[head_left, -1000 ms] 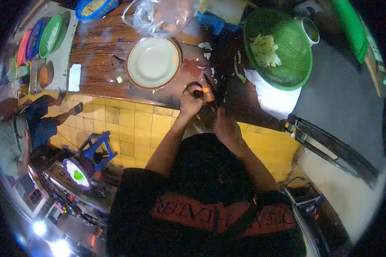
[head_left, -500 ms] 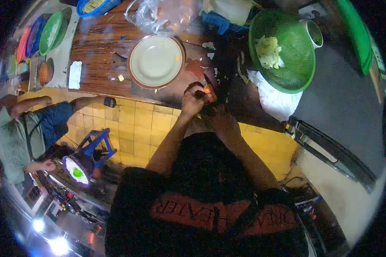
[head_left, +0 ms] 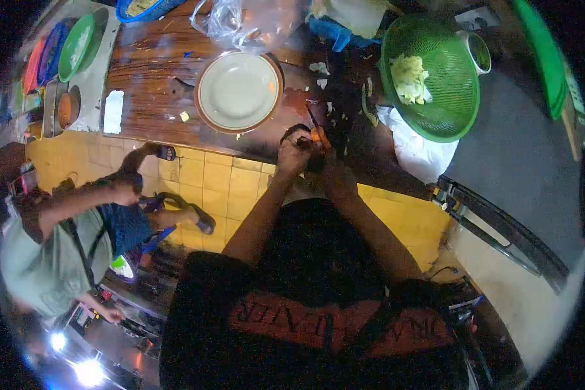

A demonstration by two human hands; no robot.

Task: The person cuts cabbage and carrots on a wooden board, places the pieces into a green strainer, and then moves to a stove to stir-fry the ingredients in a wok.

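Note:
Both my hands meet over the near edge of the wooden table, close against each other. My left hand point(head_left: 294, 153) is closed, fingers curled around something dark that I cannot make out. My right hand point(head_left: 325, 151) is closed too, at the near end of a thin-bladed knife point(head_left: 312, 117) whose tip points away over the table. A small orange piece point(head_left: 316, 135) shows between the hands at the base of the blade. Left of them sits a cream plate point(head_left: 235, 91) with a brown rim and an orange fleck on it.
Pale scraps point(head_left: 322, 83) litter the table. At right, a green colander point(head_left: 454, 97) with pale chopped vegetable leans by a white bag point(head_left: 422, 153). A clear plastic bag point(head_left: 247, 26) lies behind the plate. On the left, another person point(head_left: 65, 240) stands on the yellow tiled floor point(head_left: 201, 188).
My right hand has come up beside my left, and the knife stands out more clearly. The other person has moved right, now overlapping the blue stool.

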